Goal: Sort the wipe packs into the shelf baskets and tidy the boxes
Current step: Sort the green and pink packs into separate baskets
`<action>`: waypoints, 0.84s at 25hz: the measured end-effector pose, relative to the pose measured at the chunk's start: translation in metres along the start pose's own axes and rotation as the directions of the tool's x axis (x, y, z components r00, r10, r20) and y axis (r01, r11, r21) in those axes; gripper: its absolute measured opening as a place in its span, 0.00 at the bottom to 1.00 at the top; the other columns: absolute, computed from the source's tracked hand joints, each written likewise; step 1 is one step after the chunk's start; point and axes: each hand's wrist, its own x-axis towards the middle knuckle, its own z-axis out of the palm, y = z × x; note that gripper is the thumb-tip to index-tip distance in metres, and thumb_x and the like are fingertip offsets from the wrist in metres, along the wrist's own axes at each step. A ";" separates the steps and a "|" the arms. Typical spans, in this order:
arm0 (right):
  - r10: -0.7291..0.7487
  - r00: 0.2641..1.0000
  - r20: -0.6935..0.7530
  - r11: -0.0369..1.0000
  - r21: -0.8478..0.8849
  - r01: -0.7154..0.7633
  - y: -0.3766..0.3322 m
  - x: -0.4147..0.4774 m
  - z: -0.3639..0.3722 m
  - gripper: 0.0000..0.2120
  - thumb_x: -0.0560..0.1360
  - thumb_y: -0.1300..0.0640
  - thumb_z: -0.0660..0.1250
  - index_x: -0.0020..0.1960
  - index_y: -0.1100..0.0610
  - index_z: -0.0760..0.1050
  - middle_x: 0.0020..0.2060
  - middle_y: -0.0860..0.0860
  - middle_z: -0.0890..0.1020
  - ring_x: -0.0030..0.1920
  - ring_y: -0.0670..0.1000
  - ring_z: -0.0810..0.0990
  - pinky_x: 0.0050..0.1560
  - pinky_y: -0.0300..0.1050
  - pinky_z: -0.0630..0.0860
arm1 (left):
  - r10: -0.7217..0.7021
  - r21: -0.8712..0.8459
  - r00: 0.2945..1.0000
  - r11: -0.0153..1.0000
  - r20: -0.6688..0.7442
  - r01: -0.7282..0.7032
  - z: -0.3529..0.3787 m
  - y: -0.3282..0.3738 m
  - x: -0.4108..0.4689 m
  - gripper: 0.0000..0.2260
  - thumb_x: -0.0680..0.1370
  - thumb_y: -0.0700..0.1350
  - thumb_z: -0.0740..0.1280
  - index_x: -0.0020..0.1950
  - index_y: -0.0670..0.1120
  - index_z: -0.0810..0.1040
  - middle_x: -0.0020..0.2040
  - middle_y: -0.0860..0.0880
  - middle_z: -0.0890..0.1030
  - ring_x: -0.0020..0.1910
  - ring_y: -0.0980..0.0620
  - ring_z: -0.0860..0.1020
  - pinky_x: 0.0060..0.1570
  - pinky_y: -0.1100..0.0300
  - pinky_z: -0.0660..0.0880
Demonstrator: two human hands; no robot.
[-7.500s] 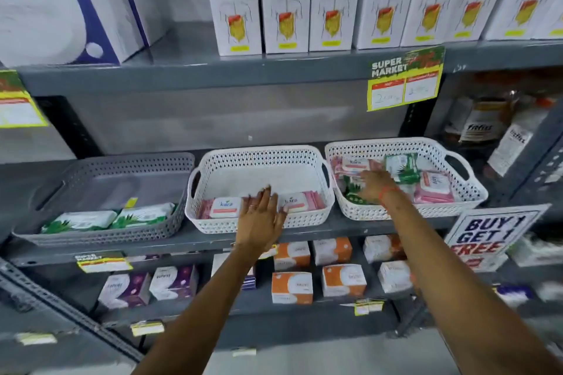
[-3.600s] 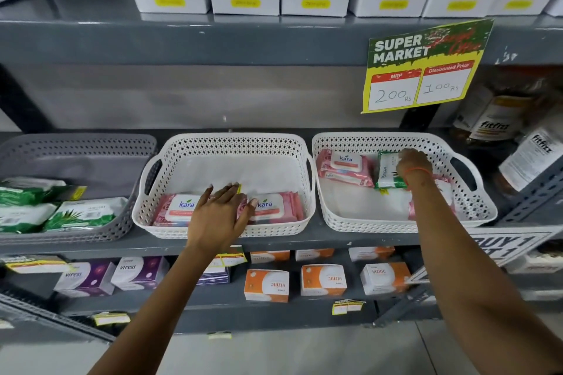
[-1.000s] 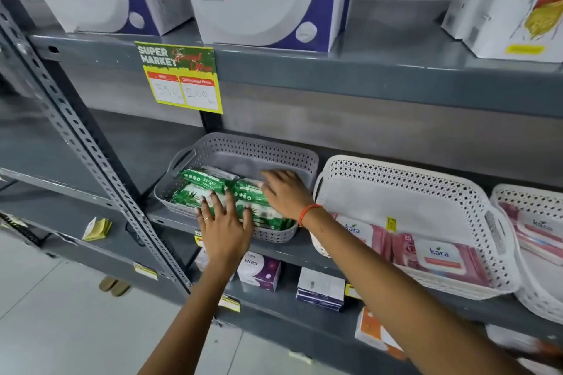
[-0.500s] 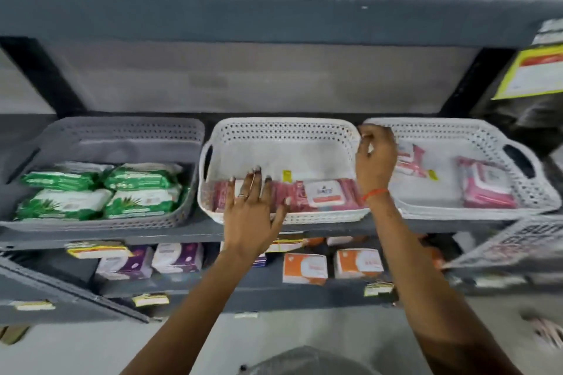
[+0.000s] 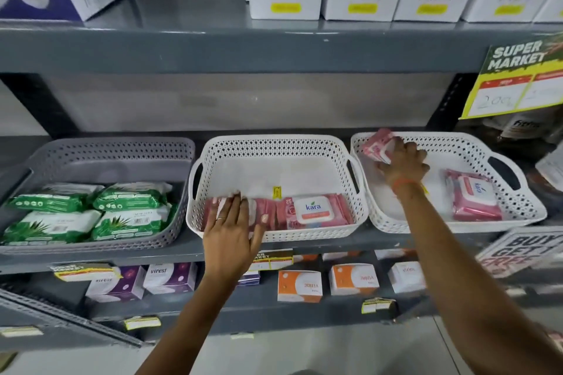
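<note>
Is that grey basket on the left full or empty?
Partly full. The grey basket holds four green wipe packs across its front half; the back half shows bare floor.

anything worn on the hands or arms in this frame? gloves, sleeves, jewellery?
No gloves and no sleeves in view: both forearms are bare. The left hand has a thin ring on one of its fingers. The right hand has an orange thread band around the wrist. Fingernails on the left hand look pale-polished.
</note>
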 end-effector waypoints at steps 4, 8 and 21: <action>-0.096 0.929 -0.357 0.967 0.187 0.171 -0.048 -0.046 -0.007 0.34 0.70 0.48 0.72 0.71 0.61 0.65 0.66 0.64 0.69 0.64 0.67 0.67 0.57 0.63 0.73 | -0.106 -0.026 0.992 0.994 -0.069 0.105 0.000 -0.010 -0.002 0.36 0.78 0.62 0.39 0.70 0.37 0.66 0.70 0.38 0.69 0.71 0.41 0.65 0.73 0.48 0.54; -0.532 0.787 -0.313 0.802 0.114 0.587 -0.120 -0.100 -0.005 0.36 0.68 0.46 0.74 0.72 0.55 0.67 0.65 0.62 0.74 0.61 0.66 0.71 0.54 0.56 0.73 | -0.165 -0.112 0.974 0.983 -0.155 0.148 0.000 -0.006 -0.004 0.34 0.79 0.61 0.43 0.75 0.38 0.50 0.76 0.39 0.54 0.76 0.45 0.50 0.74 0.53 0.42; -0.590 0.801 -0.105 0.541 0.685 0.488 -0.130 -0.121 0.001 0.11 0.79 0.56 0.63 0.53 0.60 0.81 0.44 0.56 0.88 0.36 0.53 0.86 0.41 0.42 0.83 | -0.037 -0.015 0.991 0.999 -0.132 0.035 0.000 0.009 -0.001 0.28 0.76 0.55 0.53 0.71 0.41 0.65 0.75 0.38 0.57 0.75 0.39 0.54 0.73 0.44 0.47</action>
